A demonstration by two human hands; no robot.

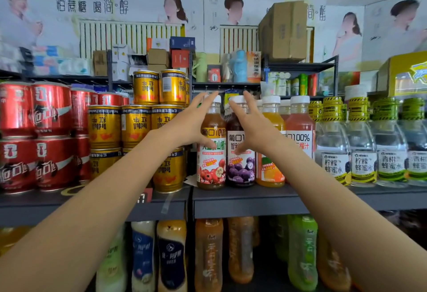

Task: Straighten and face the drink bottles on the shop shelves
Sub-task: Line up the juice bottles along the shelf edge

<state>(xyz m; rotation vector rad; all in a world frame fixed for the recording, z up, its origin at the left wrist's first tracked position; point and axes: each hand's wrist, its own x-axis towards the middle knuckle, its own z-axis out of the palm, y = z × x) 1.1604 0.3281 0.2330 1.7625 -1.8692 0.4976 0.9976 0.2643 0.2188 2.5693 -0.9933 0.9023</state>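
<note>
Juice bottles with white caps stand in a row on the dark shelf (245, 195). My left hand (190, 124) lies against the left side of the hawthorn juice bottle (211, 166), fingers straight up toward its cap and thumb across the label. My right hand (253, 129) covers the neck of the blueberry juice bottle (241, 170), fingers spread and thumb on the label. Right of them stand an orange juice bottle (269, 172) and a red juice bottle (300, 129). Labels on the front row face outward.
Clear honey-water bottles (333, 153) with yellow-green caps fill the shelf's right end. Gold cans (136, 126) are stacked at centre left, with red cans (52, 111) beyond them. The shelf below holds tea and milk drink bottles (209, 254). Cardboard boxes (284, 30) sit on racks behind.
</note>
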